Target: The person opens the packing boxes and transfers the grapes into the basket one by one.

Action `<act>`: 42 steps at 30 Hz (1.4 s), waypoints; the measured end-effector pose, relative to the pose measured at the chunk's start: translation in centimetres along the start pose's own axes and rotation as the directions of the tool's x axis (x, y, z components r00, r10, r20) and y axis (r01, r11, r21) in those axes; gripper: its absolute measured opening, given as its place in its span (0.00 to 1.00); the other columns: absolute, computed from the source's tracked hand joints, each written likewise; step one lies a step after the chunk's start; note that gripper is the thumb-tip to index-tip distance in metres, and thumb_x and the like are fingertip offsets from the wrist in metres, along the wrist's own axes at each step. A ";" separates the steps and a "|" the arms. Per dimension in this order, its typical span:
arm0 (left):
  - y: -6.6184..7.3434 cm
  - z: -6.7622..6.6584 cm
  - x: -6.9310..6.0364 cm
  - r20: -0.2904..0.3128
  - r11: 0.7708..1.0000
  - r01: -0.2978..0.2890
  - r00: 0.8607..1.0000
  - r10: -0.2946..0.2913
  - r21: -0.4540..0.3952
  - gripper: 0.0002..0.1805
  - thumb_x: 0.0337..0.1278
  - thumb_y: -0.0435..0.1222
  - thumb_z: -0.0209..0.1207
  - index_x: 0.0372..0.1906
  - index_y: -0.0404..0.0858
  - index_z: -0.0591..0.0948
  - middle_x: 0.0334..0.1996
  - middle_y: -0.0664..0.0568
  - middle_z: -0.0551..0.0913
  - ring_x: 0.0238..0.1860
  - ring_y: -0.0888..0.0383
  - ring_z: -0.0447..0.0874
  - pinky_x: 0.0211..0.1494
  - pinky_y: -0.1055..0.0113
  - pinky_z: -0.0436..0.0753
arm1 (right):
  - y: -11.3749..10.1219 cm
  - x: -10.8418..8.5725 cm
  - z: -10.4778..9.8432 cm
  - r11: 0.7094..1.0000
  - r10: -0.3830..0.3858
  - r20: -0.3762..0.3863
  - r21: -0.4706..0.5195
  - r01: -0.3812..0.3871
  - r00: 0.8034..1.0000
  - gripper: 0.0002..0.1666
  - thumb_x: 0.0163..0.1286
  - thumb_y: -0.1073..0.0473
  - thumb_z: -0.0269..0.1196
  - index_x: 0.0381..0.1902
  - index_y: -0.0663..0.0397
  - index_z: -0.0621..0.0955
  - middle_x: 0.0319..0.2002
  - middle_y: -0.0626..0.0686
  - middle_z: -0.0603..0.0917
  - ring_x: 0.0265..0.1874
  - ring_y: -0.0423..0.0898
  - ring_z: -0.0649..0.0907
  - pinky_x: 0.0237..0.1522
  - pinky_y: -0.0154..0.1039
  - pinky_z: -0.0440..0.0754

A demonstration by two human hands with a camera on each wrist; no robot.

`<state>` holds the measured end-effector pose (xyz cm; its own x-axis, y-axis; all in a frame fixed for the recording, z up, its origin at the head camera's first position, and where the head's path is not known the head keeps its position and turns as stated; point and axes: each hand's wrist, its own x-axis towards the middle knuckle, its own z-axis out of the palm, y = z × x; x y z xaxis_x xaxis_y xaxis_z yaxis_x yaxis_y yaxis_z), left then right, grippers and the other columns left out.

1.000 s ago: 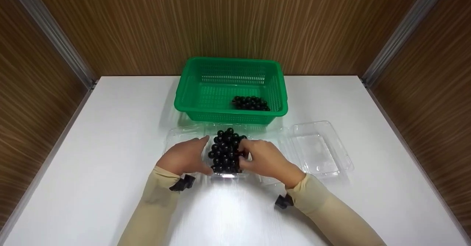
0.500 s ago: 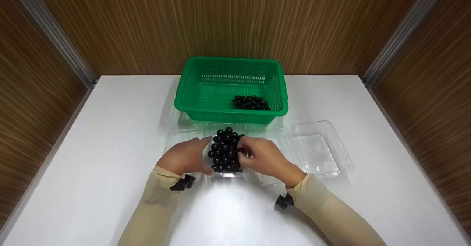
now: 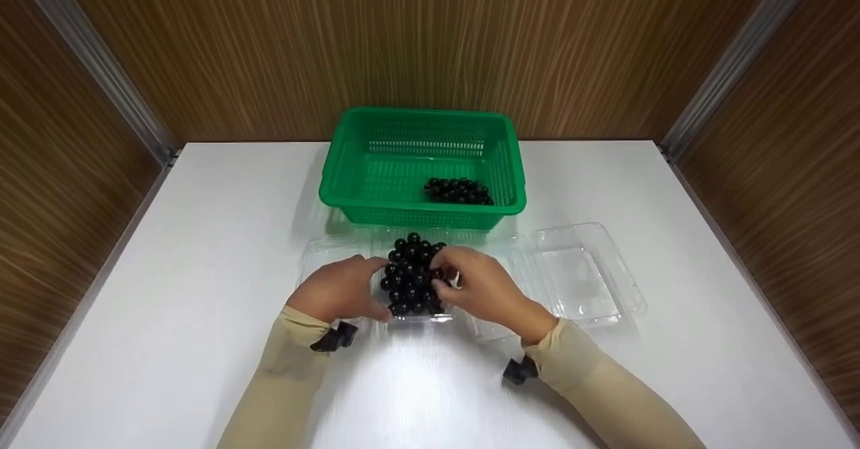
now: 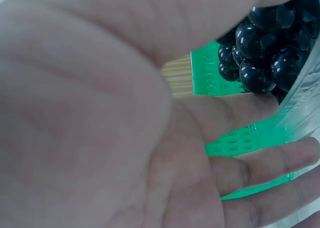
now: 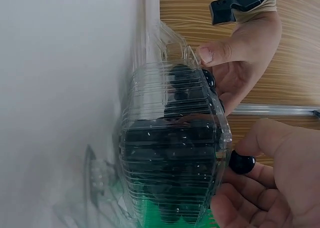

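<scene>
A bunch of black grapes (image 3: pixel 408 277) sits in a clear plastic container (image 3: pixel 423 318) at the middle of the table. Along its left side lies my left hand (image 3: pixel 339 290), fingers extended. The left wrist view has its index finger (image 4: pixel 245 110) touching the grapes, near the clear wall. From the other side, my right hand (image 3: pixel 480 288) curls its thumb and fingers at the bunch's right edge. One grape (image 5: pixel 242 162) shows between them in the right wrist view. The grapes behind the right fingers are hidden.
Behind the hands stands a green basket (image 3: pixel 423 210) with another grape bunch (image 3: pixel 459 191) in its front right corner. To the right lies an open clear plastic container (image 3: pixel 584 281). Clear plastic (image 3: pixel 322 251) also spreads beneath the left hand. Wood-grain panels (image 3: pixel 430 39) surround the table.
The top of the grape bunch has shifted slightly left. My right fingertips have moved a little left with it. The left hand stays almost in place.
</scene>
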<state>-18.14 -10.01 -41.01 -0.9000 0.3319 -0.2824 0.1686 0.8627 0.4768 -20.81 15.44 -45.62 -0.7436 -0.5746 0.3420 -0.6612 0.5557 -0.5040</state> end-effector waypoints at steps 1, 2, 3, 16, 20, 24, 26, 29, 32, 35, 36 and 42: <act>0.0 0.0 0.0 -0.002 1.000 -0.001 1.000 0.001 -0.001 0.51 0.45 0.46 0.79 0.76 0.41 0.70 0.73 0.39 0.72 0.75 0.39 0.66 0.72 0.44 0.71 | 0.0 0.0 0.0 1.000 0.000 -0.001 0.008 0.000 1.000 0.09 0.67 0.63 0.68 0.44 0.54 0.83 0.37 0.48 0.85 0.36 0.42 0.83 0.39 0.40 0.84; 0.0 0.0 0.0 -0.003 1.000 -0.002 1.000 0.002 -0.002 0.51 0.45 0.46 0.79 0.76 0.41 0.70 0.73 0.39 0.72 0.75 0.39 0.67 0.72 0.44 0.71 | 0.0 0.0 0.0 1.000 -0.001 -0.002 0.014 0.001 1.000 0.09 0.67 0.63 0.69 0.44 0.54 0.83 0.37 0.48 0.85 0.36 0.42 0.83 0.39 0.40 0.84; 0.0 0.0 0.1 -0.004 1.000 -0.001 1.000 0.001 0.000 0.51 0.45 0.46 0.79 0.76 0.41 0.70 0.73 0.39 0.72 0.75 0.40 0.67 0.72 0.44 0.71 | 0.0 0.0 0.0 1.000 -0.003 -0.003 0.018 0.003 1.000 0.09 0.67 0.63 0.69 0.44 0.54 0.82 0.37 0.48 0.85 0.36 0.42 0.83 0.40 0.40 0.84; -0.1 0.3 0.3 -0.015 1.000 -0.004 1.000 0.004 -0.004 0.49 0.44 0.46 0.79 0.75 0.44 0.72 0.71 0.41 0.74 0.69 0.42 0.74 0.68 0.45 0.76 | -0.1 0.0 -0.3 0.996 0.000 -0.067 0.094 0.006 0.998 0.08 0.69 0.62 0.69 0.45 0.53 0.83 0.37 0.47 0.86 0.35 0.39 0.85 0.36 0.36 0.84; -0.1 0.4 0.4 -0.022 1.000 -0.014 1.000 0.014 0.007 0.49 0.43 0.47 0.79 0.74 0.44 0.72 0.70 0.42 0.76 0.68 0.43 0.76 0.67 0.45 0.77 | -0.1 0.1 -0.3 0.991 0.017 -0.084 0.131 -0.006 0.996 0.07 0.70 0.62 0.69 0.44 0.54 0.83 0.36 0.47 0.86 0.34 0.40 0.85 0.36 0.36 0.85; -0.1 0.4 0.4 -0.023 1.000 -0.020 1.000 0.020 0.014 0.49 0.43 0.47 0.79 0.74 0.43 0.73 0.70 0.42 0.76 0.68 0.42 0.76 0.67 0.46 0.77 | -0.1 0.1 -0.4 0.986 0.032 -0.093 0.164 -0.016 0.995 0.07 0.70 0.63 0.68 0.45 0.55 0.83 0.36 0.47 0.87 0.33 0.40 0.86 0.36 0.36 0.85; -0.1 0.4 0.4 -0.023 1.000 -0.020 1.000 0.020 0.015 0.49 0.43 0.47 0.79 0.74 0.43 0.72 0.70 0.42 0.76 0.69 0.42 0.75 0.67 0.46 0.76 | -0.1 0.1 -0.4 0.985 0.044 -0.098 0.173 -0.026 0.994 0.07 0.70 0.63 0.69 0.45 0.56 0.83 0.36 0.48 0.87 0.33 0.40 0.86 0.36 0.38 0.86; -0.1 0.4 0.4 -0.025 1.000 -0.020 0.999 0.021 0.013 0.49 0.43 0.48 0.78 0.74 0.43 0.72 0.70 0.41 0.75 0.70 0.42 0.74 0.68 0.45 0.76 | -0.1 0.1 -0.4 0.982 0.061 -0.120 0.183 -0.038 0.991 0.08 0.70 0.63 0.69 0.45 0.57 0.83 0.36 0.48 0.87 0.34 0.41 0.86 0.37 0.40 0.86; -0.1 0.3 0.4 -0.025 1.000 -0.019 1.000 0.019 0.008 0.49 0.43 0.48 0.78 0.75 0.43 0.72 0.71 0.41 0.74 0.71 0.41 0.72 0.69 0.45 0.75 | 0.0 0.1 -0.4 0.981 0.069 -0.151 0.189 -0.040 0.986 0.08 0.69 0.64 0.70 0.45 0.57 0.83 0.37 0.48 0.87 0.34 0.41 0.86 0.38 0.42 0.87; -0.1 0.3 0.4 -0.022 1.000 -0.016 1.000 0.017 0.012 0.49 0.44 0.48 0.78 0.75 0.43 0.72 0.71 0.41 0.74 0.72 0.42 0.72 0.69 0.45 0.75 | -0.1 0.1 -0.5 0.979 0.070 -0.173 0.200 -0.035 0.982 0.09 0.69 0.64 0.70 0.45 0.57 0.83 0.37 0.48 0.87 0.34 0.41 0.86 0.38 0.41 0.86; 0.0 0.3 0.4 -0.022 1.000 -0.019 1.000 0.019 0.015 0.49 0.45 0.48 0.78 0.75 0.42 0.72 0.71 0.41 0.74 0.72 0.42 0.72 0.69 0.45 0.75 | -0.1 0.1 -0.5 0.978 0.072 -0.179 0.204 -0.034 0.981 0.09 0.69 0.64 0.70 0.45 0.57 0.84 0.37 0.48 0.87 0.34 0.41 0.86 0.38 0.40 0.86; 0.1 0.2 0.4 -0.027 0.999 -0.029 0.999 0.030 0.028 0.48 0.46 0.47 0.79 0.74 0.41 0.73 0.70 0.41 0.76 0.71 0.42 0.72 0.69 0.45 0.75 | -0.1 0.2 -0.5 0.968 0.095 -0.206 0.247 -0.042 0.974 0.09 0.69 0.65 0.70 0.45 0.60 0.84 0.36 0.48 0.88 0.32 0.40 0.86 0.37 0.38 0.86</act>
<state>-18.38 -9.71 -41.26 -0.9054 0.3466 -0.2452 0.2055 0.8631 0.4614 -20.89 15.56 -45.09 -0.8072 -0.3834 0.4488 -0.5845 0.4132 -0.6983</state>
